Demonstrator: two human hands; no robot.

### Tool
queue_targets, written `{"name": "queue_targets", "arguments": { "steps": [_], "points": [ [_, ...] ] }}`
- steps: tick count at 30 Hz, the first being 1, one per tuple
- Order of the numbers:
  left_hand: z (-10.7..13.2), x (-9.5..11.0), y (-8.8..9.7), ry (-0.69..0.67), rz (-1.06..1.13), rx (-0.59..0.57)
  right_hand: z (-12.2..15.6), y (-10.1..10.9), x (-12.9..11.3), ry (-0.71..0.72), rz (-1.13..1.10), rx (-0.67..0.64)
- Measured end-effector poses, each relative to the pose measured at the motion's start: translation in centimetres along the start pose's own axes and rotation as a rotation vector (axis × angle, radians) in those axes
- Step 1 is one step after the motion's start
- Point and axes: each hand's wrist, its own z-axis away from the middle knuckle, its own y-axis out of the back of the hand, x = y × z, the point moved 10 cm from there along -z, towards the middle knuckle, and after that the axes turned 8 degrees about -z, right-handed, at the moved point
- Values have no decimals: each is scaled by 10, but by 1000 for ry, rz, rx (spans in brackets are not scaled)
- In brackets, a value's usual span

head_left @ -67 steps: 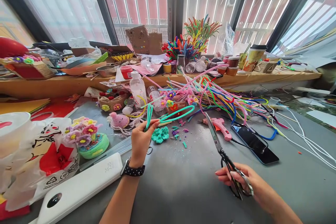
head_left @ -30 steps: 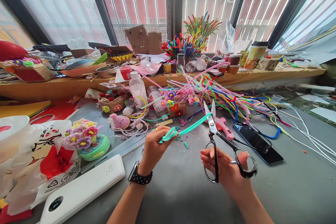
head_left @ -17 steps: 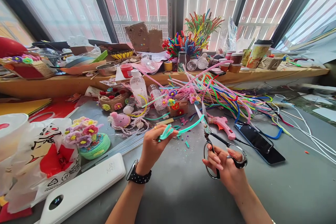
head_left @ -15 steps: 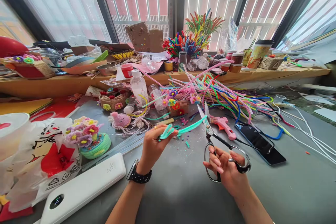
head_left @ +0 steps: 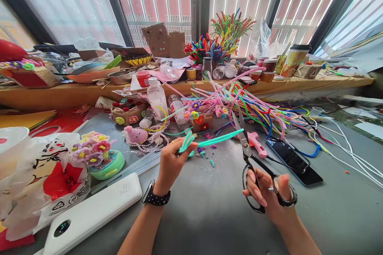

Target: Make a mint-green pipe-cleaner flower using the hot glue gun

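Between the fingertips of my left hand (head_left: 173,161) is a teal pipe cleaner (head_left: 223,138), bunched into loops at the grip. Its two long strands run rightward, side by side, above the grey table. My right hand (head_left: 271,191) has its fingers through the handles of black-handled scissors (head_left: 245,149). The scissor blades are parted and point up and away. The strands' far end lies at the blades; whether it is between them I cannot tell. Small teal and purple scraps (head_left: 212,163) lie on the table beyond my hands.
A pink glue gun (head_left: 257,144) and a dark phone (head_left: 295,163) lie right of the scissors. Behind spreads a pile of coloured pipe cleaners (head_left: 263,107). To the left are a white power bank (head_left: 95,215), a fuzzy flower pot (head_left: 107,165) and a plastic bag (head_left: 42,183).
My right hand and the scissors have moved right and slightly down. The teal strands now stretch straighter and farther right from my left hand, which has shifted slightly left.
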Motion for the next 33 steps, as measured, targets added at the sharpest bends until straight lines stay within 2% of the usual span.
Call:
{"name": "queue_targets", "arguments": {
  "steps": [8,14,23,26,29,33],
  "points": [
    [1,-2,-3,43,-22,-22,0,-23,-8,5,-35,-85],
    [1,-7,-4,65,20,-21,2,-20,-13,99,-39,-43],
    [1,-12,-1,104,-19,10,-2,-19,-15,123,25,-37],
    [2,-14,-1,110,-24,11,-2,-15,-15,128,53,-25],
    [2,-15,1,118,-13,17,-3,-4,-15,140,76,44],
    [2,-22,6,187,14,38,1,13,-32,220,165,147]
  ]
}}
